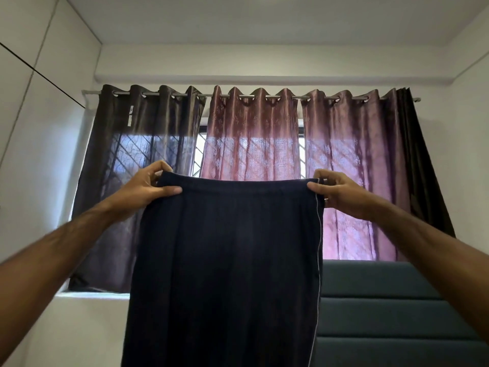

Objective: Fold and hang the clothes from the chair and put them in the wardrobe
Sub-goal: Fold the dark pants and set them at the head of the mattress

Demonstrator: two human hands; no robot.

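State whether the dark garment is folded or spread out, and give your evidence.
Spread out. The dark garment hangs flat, its waistband stretched between the left hand and right hand.

A metal curtain rod (312,96) runs across the far wall, just under a white ledge (238,76) below the ceiling (238,17). Curtains hang from it on eyelets: a dark brown curtain (137,144) at the left end, a pink patterned curtain (251,139) in the middle, another pink panel (354,154) to its right, and a bunched dark panel (418,154) at the right end. Daylight shows through the window (199,152) in the gaps between them, with a diagonal grille behind. A white sill (87,294) lies under the left curtain. A dark teal padded headboard (383,300) stands against the wall at lower right. White panels (29,102) line the left side.
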